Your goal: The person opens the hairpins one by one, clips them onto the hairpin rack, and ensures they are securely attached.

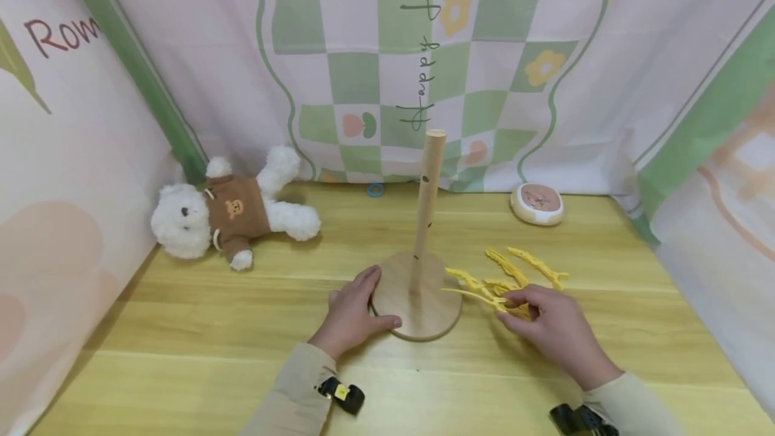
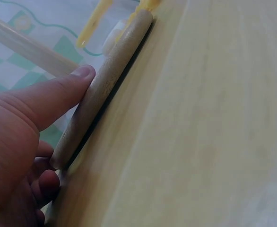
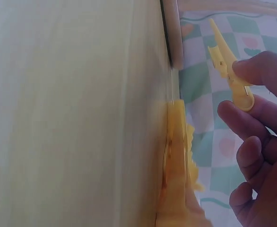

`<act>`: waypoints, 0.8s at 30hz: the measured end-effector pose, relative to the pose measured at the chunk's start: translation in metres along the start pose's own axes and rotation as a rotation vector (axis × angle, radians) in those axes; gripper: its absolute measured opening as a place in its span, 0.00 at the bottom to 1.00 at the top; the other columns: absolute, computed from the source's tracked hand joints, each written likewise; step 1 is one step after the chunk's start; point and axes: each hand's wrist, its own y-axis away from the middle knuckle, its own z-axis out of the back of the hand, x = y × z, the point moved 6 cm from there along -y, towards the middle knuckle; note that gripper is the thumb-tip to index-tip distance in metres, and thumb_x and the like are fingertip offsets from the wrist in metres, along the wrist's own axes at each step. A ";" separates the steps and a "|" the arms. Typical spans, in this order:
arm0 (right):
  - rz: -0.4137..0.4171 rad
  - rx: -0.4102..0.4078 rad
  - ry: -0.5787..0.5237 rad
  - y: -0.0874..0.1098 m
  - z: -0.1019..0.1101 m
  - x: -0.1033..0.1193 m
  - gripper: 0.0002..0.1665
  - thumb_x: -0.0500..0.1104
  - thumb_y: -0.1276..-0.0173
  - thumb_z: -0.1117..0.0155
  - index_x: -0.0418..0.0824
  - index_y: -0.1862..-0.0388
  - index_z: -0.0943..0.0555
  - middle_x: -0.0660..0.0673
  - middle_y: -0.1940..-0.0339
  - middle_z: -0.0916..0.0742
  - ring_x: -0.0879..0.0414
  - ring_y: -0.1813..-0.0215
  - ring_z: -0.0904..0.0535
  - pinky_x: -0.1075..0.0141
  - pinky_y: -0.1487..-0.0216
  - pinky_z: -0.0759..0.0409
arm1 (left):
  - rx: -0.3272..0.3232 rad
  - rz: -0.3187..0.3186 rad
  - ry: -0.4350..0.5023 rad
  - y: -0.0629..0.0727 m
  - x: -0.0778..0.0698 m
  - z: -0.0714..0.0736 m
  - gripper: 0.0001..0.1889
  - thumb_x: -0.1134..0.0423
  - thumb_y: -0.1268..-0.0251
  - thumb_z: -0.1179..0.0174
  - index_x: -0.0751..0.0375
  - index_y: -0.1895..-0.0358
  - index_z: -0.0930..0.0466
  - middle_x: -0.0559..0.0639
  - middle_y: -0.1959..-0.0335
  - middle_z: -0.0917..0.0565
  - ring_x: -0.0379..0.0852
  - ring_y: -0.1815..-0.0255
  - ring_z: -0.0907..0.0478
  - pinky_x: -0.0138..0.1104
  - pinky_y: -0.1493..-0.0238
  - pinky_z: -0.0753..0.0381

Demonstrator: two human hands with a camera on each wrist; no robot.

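A wooden stand has an upright post [image 1: 429, 204] with small dark holes and a round base [image 1: 437, 315] on the table. My left hand [image 1: 353, 311] grips the base at its left rim; in the left wrist view the thumb [image 2: 65, 92] presses on top and the fingers curl by the edge. Just right of the base, my right hand [image 1: 554, 325] pinches a slim yellow branch-shaped plastic piece [image 3: 229, 71] between thumb and fingers, held above the table. Around and beneath that hand lie several more yellow branch pieces [image 1: 535, 264], some partly hidden by it.
A white plush bear [image 1: 239, 210] in a brown top lies on its side at the back left. By the back curtain are a small blue ring [image 1: 375, 190] and a white and pink rounded device [image 1: 537, 204]. Printed cloth [image 1: 354, 79] walls in the table on three sides.
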 end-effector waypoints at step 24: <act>-0.052 0.091 -0.076 -0.015 -0.029 0.015 0.14 0.44 0.46 0.19 0.45 0.60 0.11 0.60 0.79 0.25 0.65 0.77 0.32 0.69 0.76 0.31 | -0.005 -0.003 0.009 0.001 -0.003 0.002 0.53 0.40 0.47 0.27 0.61 0.22 0.41 0.53 0.21 0.39 0.62 0.26 0.37 0.58 0.38 0.42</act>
